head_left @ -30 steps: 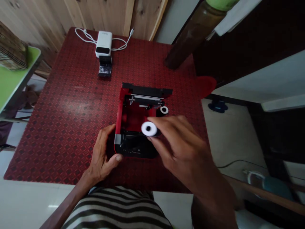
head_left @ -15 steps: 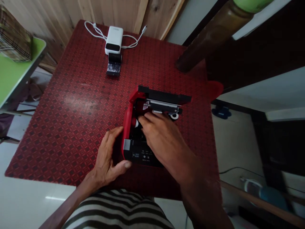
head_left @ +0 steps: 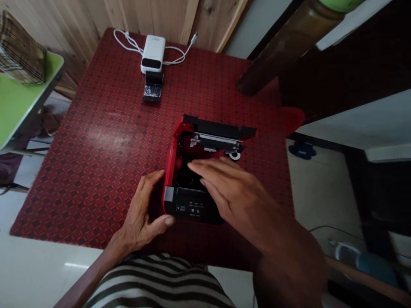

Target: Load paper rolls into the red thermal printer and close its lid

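Observation:
A red-and-black machine (head_left: pixel 189 216), which looks like a small printer, stands on the table with its lid (head_left: pixel 221 128) raised. Its inner bay (head_left: pixel 186 175) is dark, with a red hub on the left wall. My left hand (head_left: pixel 143 209) lies open around the near left corner, fingers along the red side and thumb by the front edge. Over the bay is my right hand (head_left: pixel 231 184), long fingers together and thumb drawn in below them; whatever it holds is hidden under the palm. A white ring (head_left: pixel 235 156) shows just beyond its knuckles.
A white power bank (head_left: pixel 154 51) with white cables lies at the back of the red patterned table (head_left: pixel 105 171). Before it sits a black roll (head_left: pixel 153 85) with a streaked strip. A brown post-like object (head_left: pixel 272 60) rises at the right; a green table (head_left: pixel 28 107) stands left.
My right hand has shifted right and turned, uncovering more of the bay. The white round end by the bay's left wall is no longer visible there. My left hand has hardly moved.

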Demonstrator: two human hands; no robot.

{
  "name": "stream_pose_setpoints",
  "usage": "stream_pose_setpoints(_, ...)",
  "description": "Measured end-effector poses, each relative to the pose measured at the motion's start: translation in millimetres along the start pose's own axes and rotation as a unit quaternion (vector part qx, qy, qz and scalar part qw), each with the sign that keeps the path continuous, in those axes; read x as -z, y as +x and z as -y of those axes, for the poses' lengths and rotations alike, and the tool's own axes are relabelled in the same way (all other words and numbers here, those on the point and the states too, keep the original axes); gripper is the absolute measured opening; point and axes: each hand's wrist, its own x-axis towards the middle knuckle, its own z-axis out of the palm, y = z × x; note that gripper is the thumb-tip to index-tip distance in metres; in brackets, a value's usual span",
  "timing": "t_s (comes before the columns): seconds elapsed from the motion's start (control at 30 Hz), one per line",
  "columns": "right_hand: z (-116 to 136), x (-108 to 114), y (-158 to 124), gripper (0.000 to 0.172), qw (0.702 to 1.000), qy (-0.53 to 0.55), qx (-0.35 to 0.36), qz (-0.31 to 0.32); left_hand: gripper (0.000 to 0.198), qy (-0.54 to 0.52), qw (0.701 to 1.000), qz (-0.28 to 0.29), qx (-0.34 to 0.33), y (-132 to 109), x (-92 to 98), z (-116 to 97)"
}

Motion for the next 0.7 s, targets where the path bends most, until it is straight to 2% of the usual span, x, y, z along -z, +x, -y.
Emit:
stream_pose_setpoints(0.1, -2, 3, -7, 0.043, 0.999, 0.016, 0.039, -0.002, 0.08, -0.011, 1.0, 0.008, 0.009, 0, 4.5, -7)
stream_pose_setpoints(0.2, -6, -4, -5, 0.032, 0.998, 0.002, 0.052, -0.02, 0.078, -0.039, 0.998, 0.007, 0.039, -3, 8.7, -14)
stream_pose_setpoints(0.3, -8, -12, -2, 0.027, 0.997, 0.025, 0.065, -0.046, 0.079, -0.088, 0.992, -0.023, 0.083, 1, 14.6, -16)
stream_pose_setpoints(0.4, -3, -12, -6, 0.028, 0.994, 0.045, 0.046, -0.083, 0.076, -0.105, 0.989, -0.079, 0.06, 27, 22.9, -17)
stream_pose_setpoints(0.5, 7, -6, -15, 0.027, 0.992, 0.033, 0.026, -0.116, 0.072, -0.092, 0.988, -0.122, -0.026, 69, 29.7, -29)
stream_pose_setpoints(0.57, 14, -3, -22, 0.026, 0.992, 0.022, 0.014, -0.126, 0.067, -0.065, 0.986, -0.131, -0.077, 94, 31.0, -44)
stream_pose_setpoints(0.6, 18, -2, -26, 0.025, 0.992, 0.021, 0.007, -0.128, 0.064, -0.049, 0.987, -0.116, -0.096, 103, 30.6, -53)
stream_pose_setpoints(0.67, 23, -3, -35, 0.025, 0.99, 0.023, -0.003, -0.138, 0.054, -0.025, 0.992, -0.09, -0.086, 113, 28.6, -68)
stream_pose_setpoints(0.7, 26, -5, -40, 0.025, 0.989, 0.021, -0.007, -0.145, 0.05, -0.019, 0.99, -0.103, -0.096, 115, 27.3, -73)
